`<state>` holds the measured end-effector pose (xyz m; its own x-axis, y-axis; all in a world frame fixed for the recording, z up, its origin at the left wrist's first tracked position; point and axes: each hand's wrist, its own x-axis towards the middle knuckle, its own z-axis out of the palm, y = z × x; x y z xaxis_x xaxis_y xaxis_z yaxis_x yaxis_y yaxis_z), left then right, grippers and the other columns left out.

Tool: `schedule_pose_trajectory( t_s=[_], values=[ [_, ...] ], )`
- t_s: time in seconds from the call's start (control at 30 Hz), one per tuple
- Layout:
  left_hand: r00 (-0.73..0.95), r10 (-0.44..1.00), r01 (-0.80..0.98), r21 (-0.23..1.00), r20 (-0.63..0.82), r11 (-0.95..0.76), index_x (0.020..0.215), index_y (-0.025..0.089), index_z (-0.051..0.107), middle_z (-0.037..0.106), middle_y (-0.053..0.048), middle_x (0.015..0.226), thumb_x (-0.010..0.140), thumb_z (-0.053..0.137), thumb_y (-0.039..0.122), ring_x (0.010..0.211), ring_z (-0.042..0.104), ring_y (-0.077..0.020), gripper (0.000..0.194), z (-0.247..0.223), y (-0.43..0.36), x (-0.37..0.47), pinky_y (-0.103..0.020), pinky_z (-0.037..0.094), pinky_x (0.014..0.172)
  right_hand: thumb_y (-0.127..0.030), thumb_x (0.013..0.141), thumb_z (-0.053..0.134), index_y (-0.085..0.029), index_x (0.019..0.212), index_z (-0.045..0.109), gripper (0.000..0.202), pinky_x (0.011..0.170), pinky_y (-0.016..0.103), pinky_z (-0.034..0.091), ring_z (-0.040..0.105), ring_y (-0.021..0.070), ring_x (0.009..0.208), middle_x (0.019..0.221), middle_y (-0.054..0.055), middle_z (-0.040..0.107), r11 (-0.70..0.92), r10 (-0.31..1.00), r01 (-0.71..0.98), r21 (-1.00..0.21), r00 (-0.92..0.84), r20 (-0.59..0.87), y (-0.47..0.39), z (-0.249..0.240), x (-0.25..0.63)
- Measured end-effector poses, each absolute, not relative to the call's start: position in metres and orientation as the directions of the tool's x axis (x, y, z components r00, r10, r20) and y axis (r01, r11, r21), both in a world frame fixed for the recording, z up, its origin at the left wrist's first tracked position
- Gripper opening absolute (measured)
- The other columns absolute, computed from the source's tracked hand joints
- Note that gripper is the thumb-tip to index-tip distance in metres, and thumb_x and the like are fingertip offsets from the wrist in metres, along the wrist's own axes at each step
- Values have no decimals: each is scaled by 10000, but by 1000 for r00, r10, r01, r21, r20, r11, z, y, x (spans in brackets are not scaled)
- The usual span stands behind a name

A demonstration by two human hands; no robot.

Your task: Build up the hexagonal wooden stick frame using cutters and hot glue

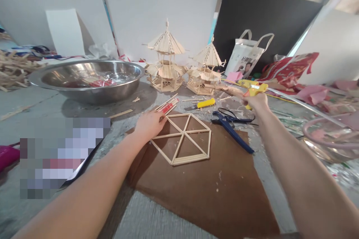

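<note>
One hexagonal stick frame (183, 138) lies flat on a brown board (213, 190) on the surface, its rim closed and its spokes meeting at the middle; it looks like a finished base layer, with no walls or roof such as the two stick pavilions (166, 63) behind have. The left hand (150, 124) presses its upper-left corner, fingers flat. The right hand (256, 100) is closed around a yellow glue gun (254, 90), beyond blue scissors (232, 127).

stick hexagon frame (183, 138) | flat on brown board | yellow glue gun (254, 91), seemingly upright
</note>
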<state>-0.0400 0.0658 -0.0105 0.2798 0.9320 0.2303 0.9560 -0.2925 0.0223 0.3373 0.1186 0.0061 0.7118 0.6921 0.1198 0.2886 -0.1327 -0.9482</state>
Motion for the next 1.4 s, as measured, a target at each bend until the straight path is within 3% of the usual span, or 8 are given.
schedule_pose_trajectory(
  t_s=[0.23,0.63,0.83,0.97,1.07,1.2,1.3,1.4],
  values=[
    [284,930,956,2,233,-292,835,217,623,638,-59,869,777,348,358,847,564,-206,314,-9,65,-39,-293,404,737,-115,448,662,-134,509,508,167,328,175,326,479,97,394,393,-32,468,-139,791,485,-863,579,198,115,3,269],
    [314,923,948,-18,222,-318,822,205,623,628,-55,898,771,359,332,860,550,-206,297,-9,64,-40,-302,398,761,-152,588,639,-123,782,577,206,429,177,422,545,83,472,624,9,620,-117,948,472,-874,316,44,143,-6,220],
    [320,922,947,-37,220,-320,861,206,614,618,-58,915,772,352,326,869,547,-207,303,-8,64,-41,-310,402,774,-299,609,638,-153,844,612,277,593,245,455,607,173,741,829,64,653,-196,943,638,-744,332,36,146,-5,229],
    [240,945,970,-31,223,-240,881,212,613,613,-71,909,776,334,332,879,544,-229,322,-6,64,-45,-327,412,758,-472,573,616,-105,844,627,456,757,374,407,521,303,977,962,187,608,-283,907,755,-591,412,91,140,1,235],
    [156,961,988,-16,228,-156,891,221,617,606,-80,926,762,343,310,918,532,-243,316,-4,66,-49,-332,412,766,-517,627,540,-106,876,632,490,800,423,365,491,327,1013,1005,206,588,-298,903,816,-496,410,132,127,10,235],
    [77,984,997,-28,159,-74,905,177,613,603,-124,950,736,359,322,915,540,-271,337,0,65,-54,-351,423,746,-489,715,433,-194,898,637,402,735,368,398,544,276,938,980,114,622,-156,945,935,-318,234,227,95,26,226],
    [35,996,999,-19,80,-34,897,163,610,617,-139,928,732,351,320,866,565,-275,345,4,64,-55,-359,440,699,-450,720,452,-217,888,636,341,693,303,408,575,217,855,898,63,652,1,954,943,-332,99,284,60,35,215],
    [20,1000,1000,9,-5,-20,900,185,603,625,-123,937,721,362,316,841,576,-277,327,7,65,-56,-370,450,663,-410,728,464,-217,863,634,291,653,261,412,592,166,749,798,30,666,144,950,896,-420,-6,313,23,37,202]
  ],
)
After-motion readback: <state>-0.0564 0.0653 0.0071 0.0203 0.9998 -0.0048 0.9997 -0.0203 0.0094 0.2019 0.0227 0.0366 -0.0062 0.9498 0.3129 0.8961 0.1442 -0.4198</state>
